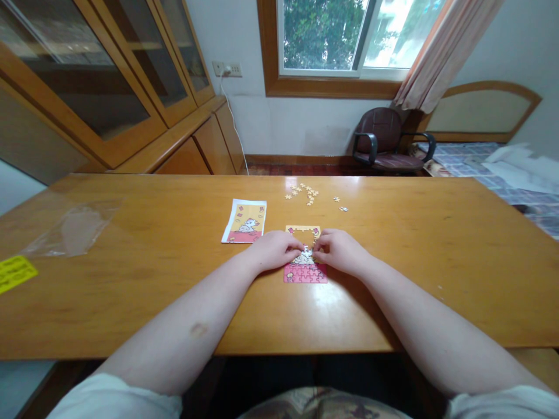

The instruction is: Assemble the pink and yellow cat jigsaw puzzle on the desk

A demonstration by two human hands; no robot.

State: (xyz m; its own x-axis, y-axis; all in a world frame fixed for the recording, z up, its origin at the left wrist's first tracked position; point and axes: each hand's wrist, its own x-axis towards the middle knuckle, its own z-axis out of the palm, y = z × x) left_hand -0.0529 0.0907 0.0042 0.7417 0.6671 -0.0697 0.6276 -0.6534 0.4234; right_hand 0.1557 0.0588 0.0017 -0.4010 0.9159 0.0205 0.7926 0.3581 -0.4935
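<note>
A partly assembled jigsaw puzzle (305,274) lies on the table in front of me, its lower part pink and its top edge yellow, with a gap in the upper middle. From the left, my left hand (277,250) is closed, its fingertips pressed on the puzzle's white middle part. My right hand (338,250) pinches at the opposite edge of the gap, apparently on a small jigsaw piece mostly hidden by the fingers. Just beyond my left hand lies a printed reference picture (247,221) of a white animal on yellow and pink.
Several loose jigsaw pieces (310,192) lie beyond the puzzle, with a few more pieces (343,209) to their right. A clear plastic bag (76,230) and a yellow label (16,273) are at the left of the wooden table (437,250). An office chair (382,139) stands behind.
</note>
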